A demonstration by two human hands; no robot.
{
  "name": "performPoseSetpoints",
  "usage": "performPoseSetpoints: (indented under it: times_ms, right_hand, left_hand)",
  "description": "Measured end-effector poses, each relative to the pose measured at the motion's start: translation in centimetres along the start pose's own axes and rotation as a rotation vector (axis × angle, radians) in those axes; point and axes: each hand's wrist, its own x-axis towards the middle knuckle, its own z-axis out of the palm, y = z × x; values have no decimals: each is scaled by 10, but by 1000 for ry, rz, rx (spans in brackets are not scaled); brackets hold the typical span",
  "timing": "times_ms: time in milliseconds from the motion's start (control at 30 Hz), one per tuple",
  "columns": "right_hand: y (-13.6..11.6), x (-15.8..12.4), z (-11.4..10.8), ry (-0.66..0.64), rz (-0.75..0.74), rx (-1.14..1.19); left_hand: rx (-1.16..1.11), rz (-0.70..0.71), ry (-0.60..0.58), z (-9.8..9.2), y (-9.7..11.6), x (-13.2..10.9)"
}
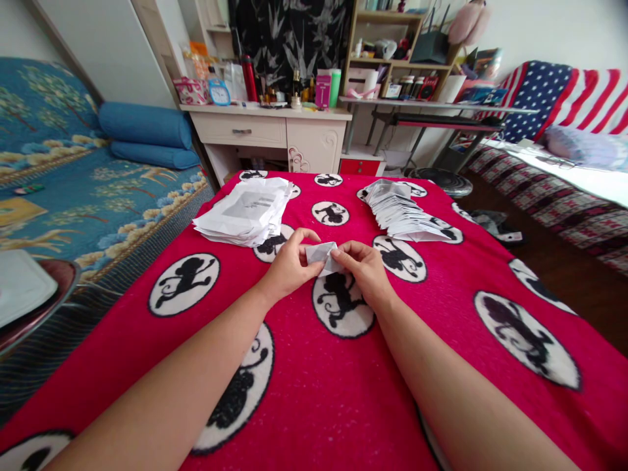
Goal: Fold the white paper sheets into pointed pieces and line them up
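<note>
Between my two hands is a small folded piece of paper (320, 254), white-grey, held just above the red blanket with black monkey figures in white ovals (289, 405). My left hand (293, 260) pinches its left side between thumb and fingers. At its right corner, my right hand (360, 267) grips with thumb and forefinger. Beyond my left hand lies a pile of loose printed sheets (245, 210). Past my right hand, a row of folded papers (403, 212) leans over in an overlapping line.
A white dresser (265, 131) with bottles and a blue clock (218, 92) stands behind the table. To the left is a blue patterned sofa (98, 190); a round stand (59, 281) borders the near left. A bed (554, 190) and a desk (441, 108) are on the right.
</note>
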Motion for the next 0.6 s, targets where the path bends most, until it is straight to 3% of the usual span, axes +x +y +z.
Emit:
performPoseSetpoints:
  times_ms: [200,333,433,500,600]
  right_hand:
    - [0,0,-2,-40,9,-15]
    - [3,2,-4,-12,55,-39]
    - [5,4,-3,-98,136,-103]
    - [5,3,-1,-147,143,-148]
    - [4,0,3,-80,85,-177]
  left_hand:
    - [18,-17,-114,0,-1,-2]
    - [-3,2,25,-6,-5,1]
    - [-36,13,146,-12,-7,5]
    - [-58,18,189,-14,-8,7]
    - [-122,15,202,-11,-8,7]
